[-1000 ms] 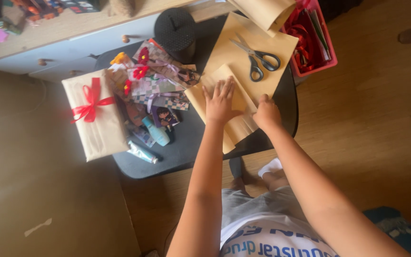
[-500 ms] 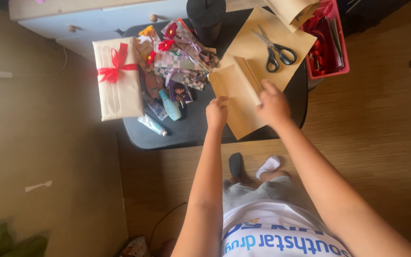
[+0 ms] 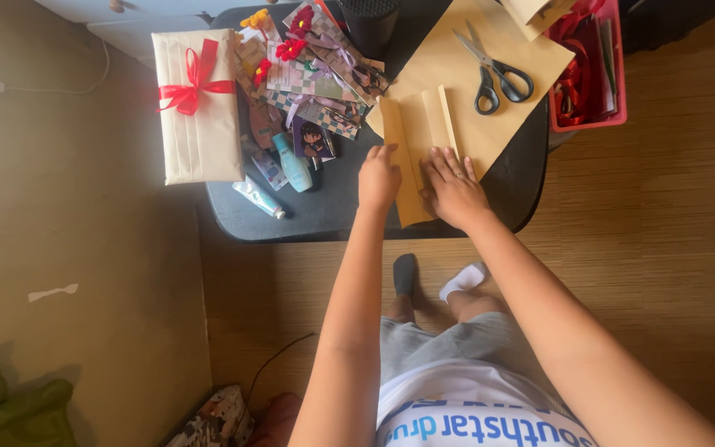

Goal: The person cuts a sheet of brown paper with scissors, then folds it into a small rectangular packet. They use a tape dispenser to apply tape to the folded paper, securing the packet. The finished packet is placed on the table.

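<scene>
Tan folded kraft paper (image 3: 414, 141) w/ creased pleats, laid on dark desk (image 3: 333, 211), pressed flat by right hand (image 3: 454, 190), fingers spread, left hand (image 3: 379, 176) loosely curled, touched at paper edge, nothing gripped.

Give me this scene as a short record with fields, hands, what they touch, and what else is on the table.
left hand: left hand curled, resting on the edge of the folded brown paper
right hand: right hand flat, pressing the same paper
surface: dark table
scissors: black-handled scissors lying on a larger brown sheet, untouched
gift: cream wrapped box with red ribbon at the table's left edge
clutter: small tubes and cards between box and paper
bin: red tray at the right
</scene>
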